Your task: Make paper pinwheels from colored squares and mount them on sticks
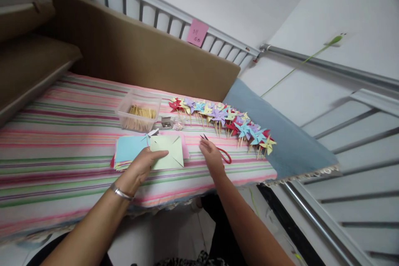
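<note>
My left hand (145, 164) pinches a pale green paper square (170, 156), its thumb lying on top. Diagonal slits run in from the corners of that square. Under and beside it are a pink sheet (186, 145) and a stack of coloured paper squares (129, 149), blue on top. Over a pair of scissors (227, 156) with red handles rests my right hand (212, 157), fingers stretched towards the left. The blades poke out above the fingers and a handle loop shows to the right; the middle is hidden. My right fingers do not visibly grip the scissors.
A clear plastic box (124, 110) of wooden sticks (141, 113) stands behind the paper. Near it are a small open box (166, 122) and a small clear container (178, 124). Several paper pinwheels (218, 115) stand on the right. A cardboard panel (149, 54) leans behind the striped cloth (77, 149).
</note>
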The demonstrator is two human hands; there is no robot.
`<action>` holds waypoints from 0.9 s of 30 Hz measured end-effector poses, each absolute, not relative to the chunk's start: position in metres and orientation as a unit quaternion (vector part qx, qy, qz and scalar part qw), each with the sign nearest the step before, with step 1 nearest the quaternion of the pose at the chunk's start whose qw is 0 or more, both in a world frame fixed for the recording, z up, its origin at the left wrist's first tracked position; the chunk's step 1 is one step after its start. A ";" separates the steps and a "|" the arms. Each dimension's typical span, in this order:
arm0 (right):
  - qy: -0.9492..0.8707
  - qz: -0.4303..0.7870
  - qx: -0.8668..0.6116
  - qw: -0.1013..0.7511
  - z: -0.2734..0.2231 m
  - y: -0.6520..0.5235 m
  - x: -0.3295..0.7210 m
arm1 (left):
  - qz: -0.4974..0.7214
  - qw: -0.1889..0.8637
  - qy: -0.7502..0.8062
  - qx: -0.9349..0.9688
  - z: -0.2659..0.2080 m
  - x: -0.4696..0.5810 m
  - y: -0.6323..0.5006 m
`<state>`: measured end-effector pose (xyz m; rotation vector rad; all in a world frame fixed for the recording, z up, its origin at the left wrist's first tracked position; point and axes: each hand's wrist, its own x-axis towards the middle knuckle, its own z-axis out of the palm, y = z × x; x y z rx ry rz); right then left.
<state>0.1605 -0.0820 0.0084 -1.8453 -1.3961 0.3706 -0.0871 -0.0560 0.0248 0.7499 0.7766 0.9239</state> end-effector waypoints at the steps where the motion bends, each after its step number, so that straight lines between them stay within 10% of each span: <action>1: -0.542 0.262 -0.661 0.449 0.021 -0.082 0.141 | 0.417 0.757 0.356 0.356 0.023 -0.087 -0.058; 7: -0.494 0.443 -0.553 0.504 0.060 -0.079 0.071 | 0.403 0.751 0.350 0.390 0.022 -0.085 -0.067; 14: -0.531 0.103 -0.617 0.572 0.069 -0.082 0.082 | 0.555 0.600 0.420 0.394 0.023 -0.087 -0.068; 17: -0.636 -0.034 -0.555 0.534 0.067 -0.090 0.078 | 0.455 0.758 0.342 0.319 0.028 -0.084 -0.076; 27: -0.807 -0.077 -0.450 0.376 0.027 -0.116 0.061 | 0.443 0.857 0.207 0.163 0.033 -0.085 -0.074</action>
